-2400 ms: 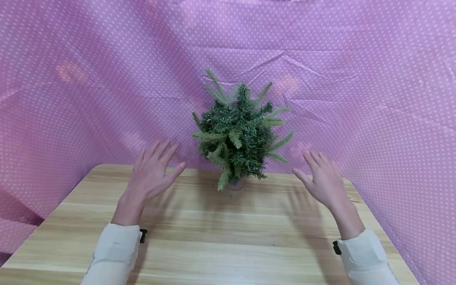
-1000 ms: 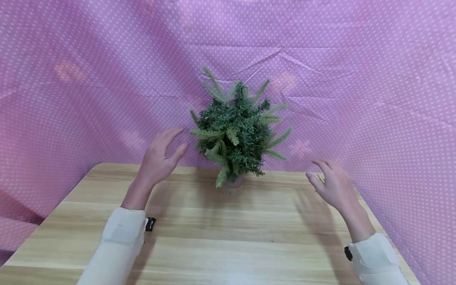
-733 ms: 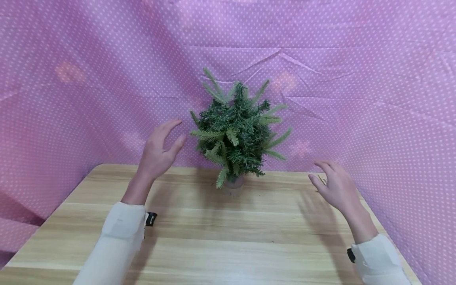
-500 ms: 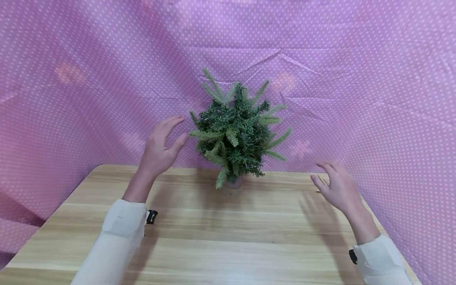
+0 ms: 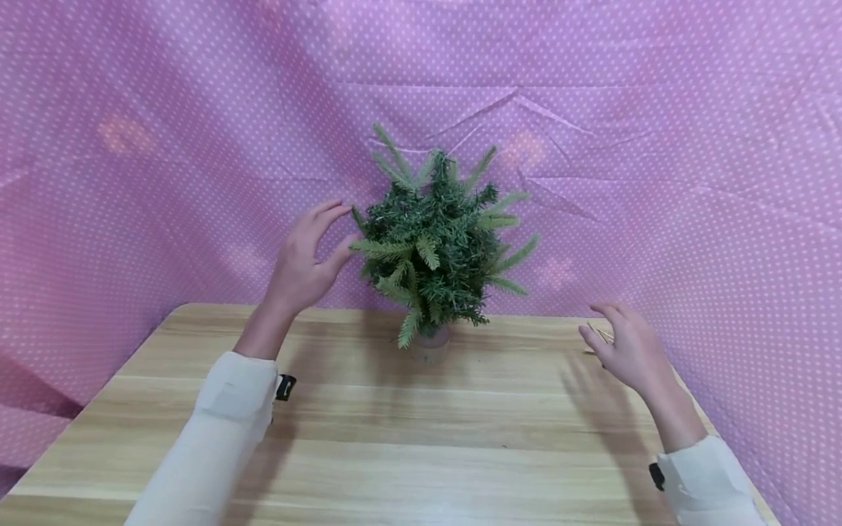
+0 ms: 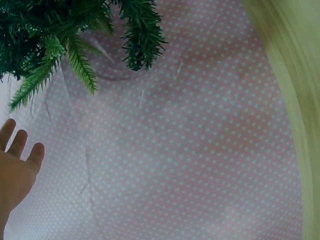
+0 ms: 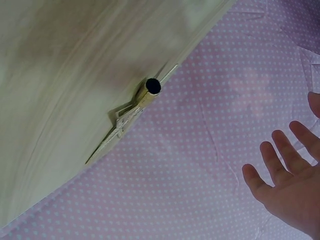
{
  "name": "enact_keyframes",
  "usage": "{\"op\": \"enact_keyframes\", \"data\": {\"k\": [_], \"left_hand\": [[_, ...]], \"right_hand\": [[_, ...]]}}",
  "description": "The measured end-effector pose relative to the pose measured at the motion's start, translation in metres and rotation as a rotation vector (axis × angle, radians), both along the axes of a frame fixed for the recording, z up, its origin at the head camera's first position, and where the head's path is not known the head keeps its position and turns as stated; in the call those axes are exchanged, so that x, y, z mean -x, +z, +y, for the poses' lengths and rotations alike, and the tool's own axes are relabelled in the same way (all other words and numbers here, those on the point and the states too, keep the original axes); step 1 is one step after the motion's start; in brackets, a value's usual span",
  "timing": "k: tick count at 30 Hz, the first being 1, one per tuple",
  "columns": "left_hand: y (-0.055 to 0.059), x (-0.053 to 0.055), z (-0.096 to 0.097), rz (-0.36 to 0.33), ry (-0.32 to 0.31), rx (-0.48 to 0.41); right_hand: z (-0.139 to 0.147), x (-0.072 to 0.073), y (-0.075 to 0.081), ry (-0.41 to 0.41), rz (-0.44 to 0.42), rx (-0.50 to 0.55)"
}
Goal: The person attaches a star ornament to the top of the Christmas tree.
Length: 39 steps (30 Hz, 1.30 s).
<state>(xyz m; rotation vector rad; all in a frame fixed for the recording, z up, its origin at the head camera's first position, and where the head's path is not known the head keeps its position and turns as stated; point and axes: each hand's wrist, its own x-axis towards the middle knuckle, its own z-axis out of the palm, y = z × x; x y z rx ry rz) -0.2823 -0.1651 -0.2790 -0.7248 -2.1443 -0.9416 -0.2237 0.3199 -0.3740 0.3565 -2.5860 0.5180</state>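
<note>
A pink cloth (image 5: pixel 197 109) with small white dots hangs as a backdrop on 3 sides, creased and wrinkled behind the middle, with faint orange glows showing through it at the upper left and center. In front of it stands a light wooden table (image 5: pixel 395 453) with long grain bands running across. Soft shadows lie on the tabletop, and the light is even and diffuse.

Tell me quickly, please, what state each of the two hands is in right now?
Left hand: open, holding nothing, fingers beside the small green tree.
Right hand: open, holding nothing, above the table edge near a gold ornament.
</note>
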Motion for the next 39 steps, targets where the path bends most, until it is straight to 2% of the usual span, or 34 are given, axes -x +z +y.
{"op": "enact_keyframes", "data": {"k": [9, 20, 34, 39], "left_hand": [[0.010, 0.004, 0.007, -0.066, -0.008, -0.019], [0.020, 0.014, 0.011, -0.031, -0.069, -0.063], [0.027, 0.017, 0.016, -0.072, -0.092, -0.039], [0.029, 0.019, 0.020, -0.108, -0.129, -0.049]], "right_hand": [[0.008, 0.001, 0.001, -0.009, -0.052, -0.001], [0.015, 0.003, 0.003, -0.016, -0.122, 0.041], [0.029, 0.006, -0.001, -0.015, -0.152, 0.057], [0.041, 0.006, -0.006, -0.030, -0.179, 0.082]]}}
